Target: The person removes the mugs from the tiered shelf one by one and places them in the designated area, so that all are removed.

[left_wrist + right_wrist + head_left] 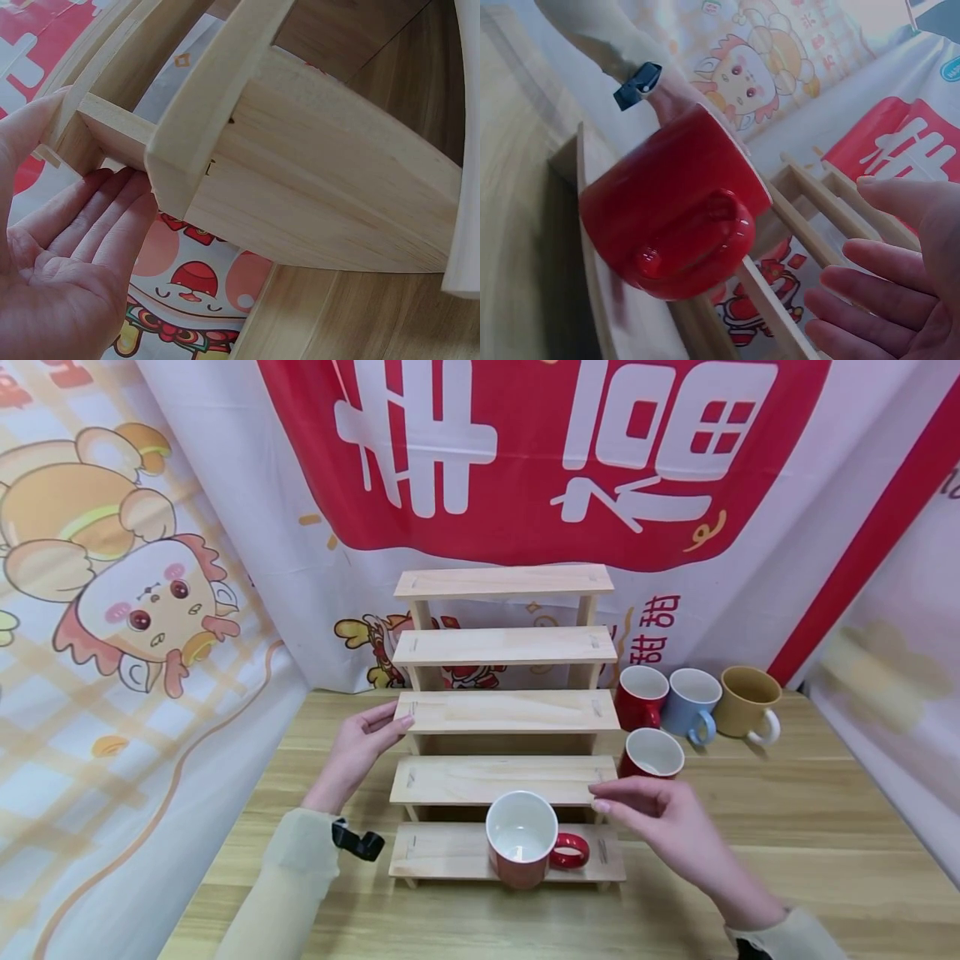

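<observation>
A stepped wooden rack (502,781) with several tiers stands in the middle of the table. On its lowest tier sits a red mug (522,847), white inside, its handle (731,240) toward the right. My left hand (367,743) holds the left end of the middle tier, thumb above and fingers at the side and underneath, as the left wrist view (82,232) shows. Beside the right end of the second-lowest tier is my right hand (667,818), holding nothing. Its fingers (877,300) are extended, apart from the mug; contact with the tier is hard to tell.
Right of the rack, a red mug (642,693), a light blue mug (690,703) and a tan mug (746,702) with a white handle stand in a row. Another red mug (652,754) stands in front of them, near my right hand. Printed cloth (480,539) hangs behind.
</observation>
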Available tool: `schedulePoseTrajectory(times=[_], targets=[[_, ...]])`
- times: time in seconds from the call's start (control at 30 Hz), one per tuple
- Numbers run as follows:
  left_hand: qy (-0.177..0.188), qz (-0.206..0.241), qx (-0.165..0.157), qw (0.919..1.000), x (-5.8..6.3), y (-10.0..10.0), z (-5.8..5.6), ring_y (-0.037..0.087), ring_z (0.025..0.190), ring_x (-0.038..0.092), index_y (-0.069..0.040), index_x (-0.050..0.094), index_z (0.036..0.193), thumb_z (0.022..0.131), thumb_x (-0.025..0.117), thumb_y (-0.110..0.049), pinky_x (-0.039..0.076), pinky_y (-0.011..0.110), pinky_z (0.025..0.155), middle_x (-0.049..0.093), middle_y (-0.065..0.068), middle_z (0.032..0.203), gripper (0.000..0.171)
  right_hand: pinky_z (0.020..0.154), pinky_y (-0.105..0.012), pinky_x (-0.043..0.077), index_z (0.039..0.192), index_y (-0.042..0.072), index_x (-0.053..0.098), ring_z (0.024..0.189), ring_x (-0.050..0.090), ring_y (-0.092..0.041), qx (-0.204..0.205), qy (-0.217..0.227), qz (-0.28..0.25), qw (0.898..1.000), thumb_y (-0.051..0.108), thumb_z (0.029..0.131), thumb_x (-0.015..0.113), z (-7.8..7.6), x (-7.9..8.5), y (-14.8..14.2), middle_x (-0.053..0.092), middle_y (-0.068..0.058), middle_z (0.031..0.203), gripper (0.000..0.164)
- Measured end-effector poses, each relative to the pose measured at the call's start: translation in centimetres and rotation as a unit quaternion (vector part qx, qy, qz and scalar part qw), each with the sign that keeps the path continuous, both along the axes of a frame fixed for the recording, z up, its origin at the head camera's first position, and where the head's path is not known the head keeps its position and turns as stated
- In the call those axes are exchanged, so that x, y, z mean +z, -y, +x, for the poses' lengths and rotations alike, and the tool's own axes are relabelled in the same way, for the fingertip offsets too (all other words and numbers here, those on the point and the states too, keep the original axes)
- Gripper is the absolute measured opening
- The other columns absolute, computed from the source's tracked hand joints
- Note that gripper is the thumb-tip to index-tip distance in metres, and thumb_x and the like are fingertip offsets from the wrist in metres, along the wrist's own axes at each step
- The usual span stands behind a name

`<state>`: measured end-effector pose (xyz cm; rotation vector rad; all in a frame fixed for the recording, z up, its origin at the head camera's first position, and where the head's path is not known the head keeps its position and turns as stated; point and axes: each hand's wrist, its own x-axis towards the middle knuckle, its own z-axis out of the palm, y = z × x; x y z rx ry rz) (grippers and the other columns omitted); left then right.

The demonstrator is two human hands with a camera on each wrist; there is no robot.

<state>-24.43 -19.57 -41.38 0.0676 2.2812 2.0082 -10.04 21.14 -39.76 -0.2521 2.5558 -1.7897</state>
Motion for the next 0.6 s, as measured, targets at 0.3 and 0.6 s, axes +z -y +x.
schedulePoseTrajectory(times=[0.3,0.6], targets=[[-0.002,0.002,0.002,1.0,0.1,-0.2,-0.1,0.022,0.118,0.063,0.001,0.052,0.145,0.092,0.079,-0.034,0.05,0.036,0.103,0.061,0.021,0.135,0.069,0.083,-0.029,0.06,0.114,0.003,0.076,0.094,0.072,-0.02,0.06,0.035,-0.036,0.997,0.022,0.09,0.081,0.5,-2.1,1.4,0.075,-0.01,0.109,0.032],[-0.001,0.002,-0.001,1.0,0.1,-0.2,0.0,0.023,0.119,0.062,0.002,0.05,0.146,0.094,0.077,-0.032,0.05,0.032,0.102,0.059,0.023,0.137,0.068,0.084,-0.028,0.059,0.111,0.008,0.079,0.094,0.072,-0.021,0.095,0.054,-0.033,0.993,0.023,0.091,0.08,0.4,-4.1,2.3,0.076,-0.003,0.101,0.025]])
